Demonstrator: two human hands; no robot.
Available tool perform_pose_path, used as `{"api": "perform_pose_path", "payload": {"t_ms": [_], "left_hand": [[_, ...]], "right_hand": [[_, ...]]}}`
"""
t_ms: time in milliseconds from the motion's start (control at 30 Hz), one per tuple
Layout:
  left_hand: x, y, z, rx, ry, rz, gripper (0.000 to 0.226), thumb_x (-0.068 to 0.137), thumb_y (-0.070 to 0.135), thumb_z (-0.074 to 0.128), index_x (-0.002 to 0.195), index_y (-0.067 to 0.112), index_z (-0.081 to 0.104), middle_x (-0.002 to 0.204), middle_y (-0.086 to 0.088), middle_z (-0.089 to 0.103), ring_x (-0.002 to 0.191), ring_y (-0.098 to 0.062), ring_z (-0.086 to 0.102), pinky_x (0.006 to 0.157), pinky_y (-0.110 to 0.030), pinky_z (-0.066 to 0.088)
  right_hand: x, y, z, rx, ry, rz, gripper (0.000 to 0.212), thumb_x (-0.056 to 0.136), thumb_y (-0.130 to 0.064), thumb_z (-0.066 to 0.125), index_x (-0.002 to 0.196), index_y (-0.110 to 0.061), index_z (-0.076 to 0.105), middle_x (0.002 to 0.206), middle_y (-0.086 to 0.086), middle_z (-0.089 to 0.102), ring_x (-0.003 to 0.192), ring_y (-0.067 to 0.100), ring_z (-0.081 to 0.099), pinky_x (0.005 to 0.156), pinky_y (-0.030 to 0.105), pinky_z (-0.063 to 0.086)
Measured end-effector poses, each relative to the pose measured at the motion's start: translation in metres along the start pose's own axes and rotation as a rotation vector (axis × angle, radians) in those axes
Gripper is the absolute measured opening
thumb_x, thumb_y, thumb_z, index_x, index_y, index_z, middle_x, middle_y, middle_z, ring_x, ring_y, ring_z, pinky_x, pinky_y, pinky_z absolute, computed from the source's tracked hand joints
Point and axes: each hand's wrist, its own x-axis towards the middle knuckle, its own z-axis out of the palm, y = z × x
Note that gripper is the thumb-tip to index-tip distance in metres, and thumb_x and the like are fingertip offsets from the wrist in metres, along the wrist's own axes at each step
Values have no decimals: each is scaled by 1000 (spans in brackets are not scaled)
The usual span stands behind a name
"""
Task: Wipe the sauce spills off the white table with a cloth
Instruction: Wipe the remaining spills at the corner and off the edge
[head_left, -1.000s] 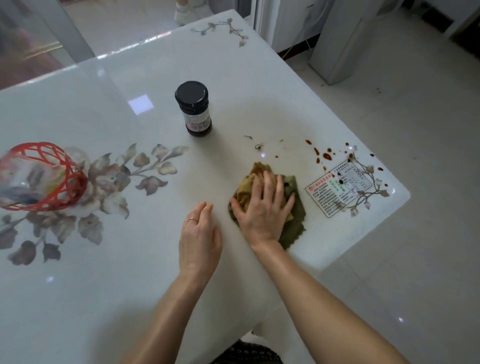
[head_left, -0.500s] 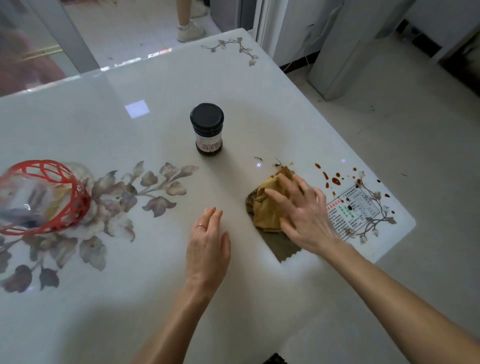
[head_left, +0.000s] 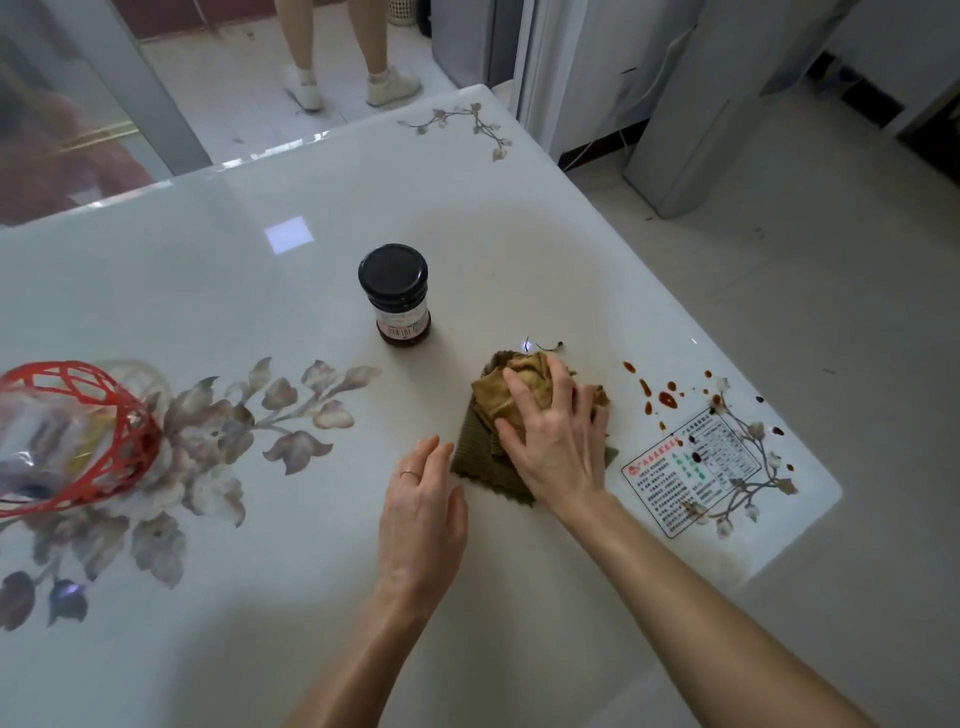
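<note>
Your left hand (head_left: 422, 512) lies nearest you, flat on the white worktop (head_left: 519, 249), fingers together and loosely extended, holding nothing. It sits just left of the cloth, likely there as a brace so you can lean into the wiping. Your right hand (head_left: 558, 441) is spread wide, palm down on the cloth (head_left: 488, 457), fingers splayed over the bunched tan part and pressing it against the worktop rather than gripping it. That open press suits scrubbing: more of the fabric meets the surface. The green hem of the cloth pokes out toward you and to the left from under your palm.

Just right of the cloth, the sauce spills (head_left: 667, 399) sit untouched, a scatter of red-brown drops running toward the printed label (head_left: 691, 470) near the corner. A couple of thin dark smears (head_left: 545, 345) lie just beyond the cloth. So the wiping looks only partly done.

Beyond the cloth and to its left stands the dark-lidded jar (head_left: 397, 296), upright and closed, clear of your stroke. Far left of the cloth, the red basket (head_left: 78, 441) is well apart.
</note>
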Motion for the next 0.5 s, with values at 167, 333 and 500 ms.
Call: {"api": "perform_pose_path", "payload": {"t_ms": [167,333,500], "left_hand": [[11,1,-2,-5,15,-10,46,83,2,59,129,4,54,134,-11,52,126,-27,48,105,-33,37],[18,4,-1,-16,22,-15,43,84,2,58,126,3,56,135,-12,51,124,-27,49,104,-38,42],[24,0,-8,-59,119,-31,39,85,-1,55,123,4,57,132,-10,52,124,-24,49,104,-38,42]], "right_hand": [[4,23,9,19,-23,-296,62,90,-60,36,149,-40,40,163,10,23,147,42,18,108,70,23],[39,-21,16,48,-68,-307,54,90,-57,37,140,-42,47,157,4,36,144,44,25,106,72,26],[43,-63,20,102,2,-83,52,88,-53,41,138,-42,51,155,6,37,138,48,28,103,73,29]]}}
